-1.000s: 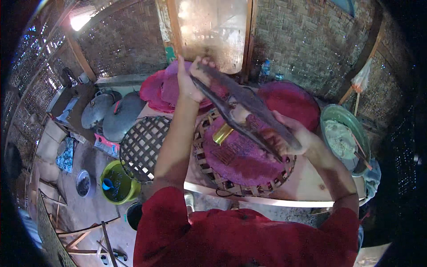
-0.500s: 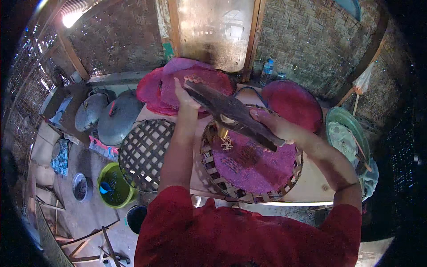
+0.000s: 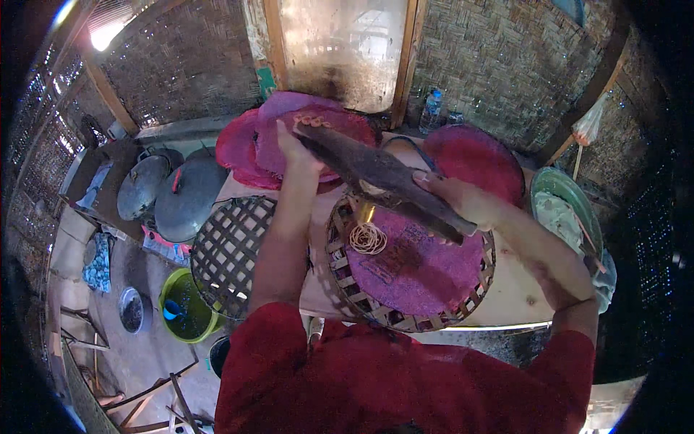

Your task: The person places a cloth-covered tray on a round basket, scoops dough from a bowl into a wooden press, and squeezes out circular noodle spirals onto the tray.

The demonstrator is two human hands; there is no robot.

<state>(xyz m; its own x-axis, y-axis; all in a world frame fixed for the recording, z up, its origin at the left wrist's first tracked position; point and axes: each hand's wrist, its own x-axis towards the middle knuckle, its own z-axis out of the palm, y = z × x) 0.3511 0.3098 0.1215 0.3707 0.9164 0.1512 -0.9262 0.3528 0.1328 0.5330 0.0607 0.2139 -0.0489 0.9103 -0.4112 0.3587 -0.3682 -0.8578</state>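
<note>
A dark wooden hand press (image 3: 387, 173), long like a plank, slants across the table, lower toward the right. My left hand (image 3: 298, 150) is closed round its far left end, fingertips curled over the top. Its lower right end is gripped by my right hand (image 3: 463, 201), thumb on top. A pale, dough-like mass (image 3: 371, 188) shows at the middle of the press. Below it sits a brass cylinder (image 3: 366, 212), from which thin pale strands (image 3: 368, 239) hang in a looped coil. Under the coil, a purple mesh sheet (image 3: 434, 278) lies in a round open-weave bamboo tray (image 3: 354, 307).
Red and purple round sheets (image 3: 242, 148) are stacked behind the press; a red round tray (image 3: 477, 163) lies back right. A green basin (image 3: 589, 206) holds pale dough (image 3: 557, 220). Left are a lattice tray (image 3: 231, 253), lidded pots (image 3: 189, 195) and a yellow-green tub (image 3: 206, 318).
The strands under the brass cylinder have grown from a small tangle into a wider coil. Both hands keep their hold on the press, which has shifted slightly. The view has moved a little.
</note>
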